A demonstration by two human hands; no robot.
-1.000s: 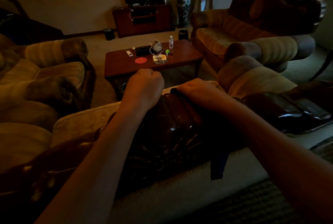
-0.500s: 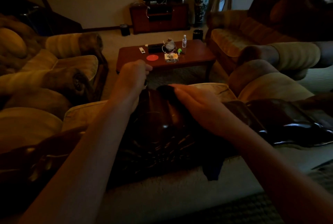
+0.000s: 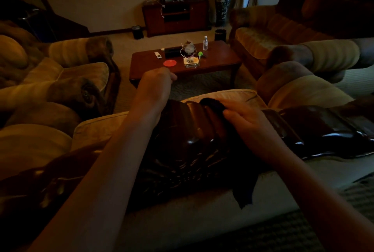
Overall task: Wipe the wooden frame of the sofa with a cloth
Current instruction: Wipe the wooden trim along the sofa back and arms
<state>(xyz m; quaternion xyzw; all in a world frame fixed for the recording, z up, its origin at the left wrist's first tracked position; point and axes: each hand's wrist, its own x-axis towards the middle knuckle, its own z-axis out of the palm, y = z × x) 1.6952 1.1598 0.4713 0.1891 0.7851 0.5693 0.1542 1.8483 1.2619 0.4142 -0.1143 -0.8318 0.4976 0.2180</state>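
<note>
Sofa frame [image 3: 192,142], the dark glossy carved wood crest along the top of the sofa back, runs across the near middle of the view from lower left to far right, with the pale cushions [image 3: 228,94] just beyond it and the back upholstery below it. Room light is dim, so fine carving detail is hard to read.

Next in size, the right hand [image 3: 249,122] lies on the raised centre of the crest, fingers curled over a dark cloth [image 3: 214,106] and pressing it to the wood; a loose tail of the cloth hangs down the near side of the sofa back. The left hand [image 3: 156,81] sits at the far left edge of the crest, fingers curled; whether it grips the frame's edge or merely rests there I cannot tell.

Wiping looks to be under way on the central hump. The next move likely calls for steady downward pressure while drawing the cloth along the curve, probably toward the unwiped stretch to the right, following the grooves.
</note>
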